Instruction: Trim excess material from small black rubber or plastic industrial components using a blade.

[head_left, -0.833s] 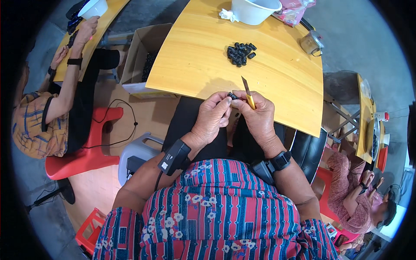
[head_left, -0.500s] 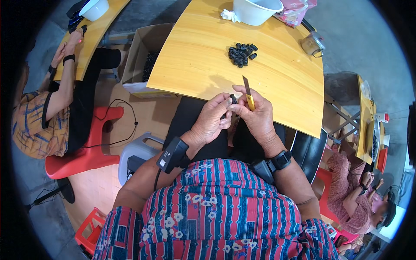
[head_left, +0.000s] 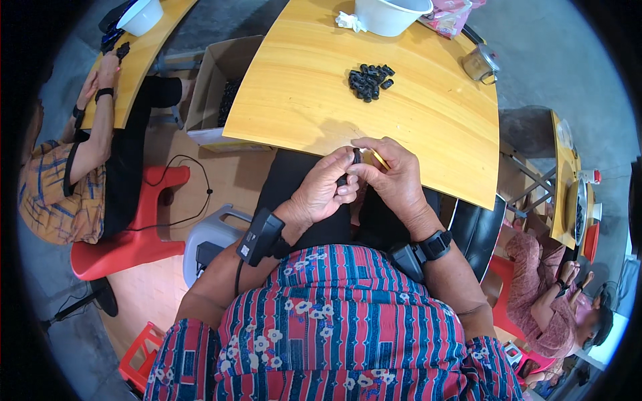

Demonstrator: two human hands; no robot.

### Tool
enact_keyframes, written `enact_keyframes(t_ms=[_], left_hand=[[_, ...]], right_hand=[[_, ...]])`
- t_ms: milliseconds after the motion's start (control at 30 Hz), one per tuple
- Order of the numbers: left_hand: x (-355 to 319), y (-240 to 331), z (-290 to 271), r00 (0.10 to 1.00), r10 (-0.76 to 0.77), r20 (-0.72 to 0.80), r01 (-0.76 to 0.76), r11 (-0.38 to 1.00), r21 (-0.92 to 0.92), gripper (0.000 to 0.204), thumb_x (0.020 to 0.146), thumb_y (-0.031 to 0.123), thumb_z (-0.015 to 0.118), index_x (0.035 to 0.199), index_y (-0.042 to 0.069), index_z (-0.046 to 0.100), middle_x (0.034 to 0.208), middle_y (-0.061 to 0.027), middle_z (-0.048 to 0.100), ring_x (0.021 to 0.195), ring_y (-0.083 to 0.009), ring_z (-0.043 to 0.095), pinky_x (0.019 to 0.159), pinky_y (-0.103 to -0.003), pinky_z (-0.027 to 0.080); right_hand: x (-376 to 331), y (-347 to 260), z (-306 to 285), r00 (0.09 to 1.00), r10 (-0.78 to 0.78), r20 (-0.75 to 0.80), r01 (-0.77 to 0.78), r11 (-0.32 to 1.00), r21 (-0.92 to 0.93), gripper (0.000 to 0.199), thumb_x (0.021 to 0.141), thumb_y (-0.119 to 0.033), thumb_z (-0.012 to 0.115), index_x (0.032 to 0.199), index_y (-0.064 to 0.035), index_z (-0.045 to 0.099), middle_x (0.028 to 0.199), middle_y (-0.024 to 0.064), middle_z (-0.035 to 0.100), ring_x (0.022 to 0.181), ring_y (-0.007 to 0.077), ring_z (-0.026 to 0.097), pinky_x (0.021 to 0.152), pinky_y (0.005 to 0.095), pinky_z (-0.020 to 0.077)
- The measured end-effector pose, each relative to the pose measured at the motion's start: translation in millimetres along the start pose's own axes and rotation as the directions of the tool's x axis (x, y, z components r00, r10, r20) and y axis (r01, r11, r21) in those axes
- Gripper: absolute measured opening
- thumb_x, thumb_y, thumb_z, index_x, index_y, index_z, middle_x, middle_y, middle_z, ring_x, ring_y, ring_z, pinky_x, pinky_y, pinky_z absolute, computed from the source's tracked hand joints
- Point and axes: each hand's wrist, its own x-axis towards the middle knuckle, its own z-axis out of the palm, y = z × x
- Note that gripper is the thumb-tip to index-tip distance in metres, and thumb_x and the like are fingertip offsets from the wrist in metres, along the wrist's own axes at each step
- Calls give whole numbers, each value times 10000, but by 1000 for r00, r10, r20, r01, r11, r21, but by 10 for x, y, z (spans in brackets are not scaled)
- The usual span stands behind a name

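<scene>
In the head view, at the centre of the frame, my left hand (head_left: 326, 192) has its fingers curled tight, pinching a small black plastic part (head_left: 356, 157) at the near edge of the yellow wooden table (head_left: 301, 93). My right hand (head_left: 394, 175) closes around a thin yellow stick (head_left: 380, 159) and touches the part. Earlier the stick stood upright; now it lies lower, mostly hidden. A pile of small black pieces (head_left: 369, 80) sits above.
</scene>
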Motion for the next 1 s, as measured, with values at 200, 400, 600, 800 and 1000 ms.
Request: enact_keyframes(t_ms=[200,400,600,800,1000], left_hand=[[12,-1,26,997,62,53,-58,996,-75,166,1000,305,466,1042,145,479,750,6,472,563,-47,382,471,-164,298],[50,-25,-88,992,91,84,-81,990,-113,149,979,272,477,1025,137,520,907,18,515,869,-107,515,770,-294,439],[36,-26,-114,994,65,86,-52,987,-154,126,974,246,474,1038,148,522,941,22,534,883,-111,530,783,-301,454],[18,-13,-87,992,65,105,-56,995,-87,117,972,263,477,999,158,519,879,47,519,784,-71,500,674,-244,418],[7,13,-39,994,54,94,-48,997,-60,132,975,283,479,974,158,519,839,64,502,706,-38,447,584,-192,343]], right_hand=[[-77,55,-41,994,-70,-87,66,997,-50,242,905,-275,570,942,-42,625,847,157,607,799,352,606,703,392,491],[-78,-18,27,997,-55,62,75,925,-374,293,902,-350,562,849,-63,555,777,131,564,751,351,595,644,430,475],[-69,-25,55,996,-54,73,79,909,-410,279,885,-337,586,845,-63,553,789,124,575,732,347,600,638,425,487],[-77,-6,66,997,-56,61,76,916,-394,263,885,-320,582,860,-60,550,784,129,577,741,352,602,645,434,486],[-73,2,68,998,-43,52,60,923,-379,252,892,-311,573,863,-61,552,779,139,574,743,360,599,642,437,482]])
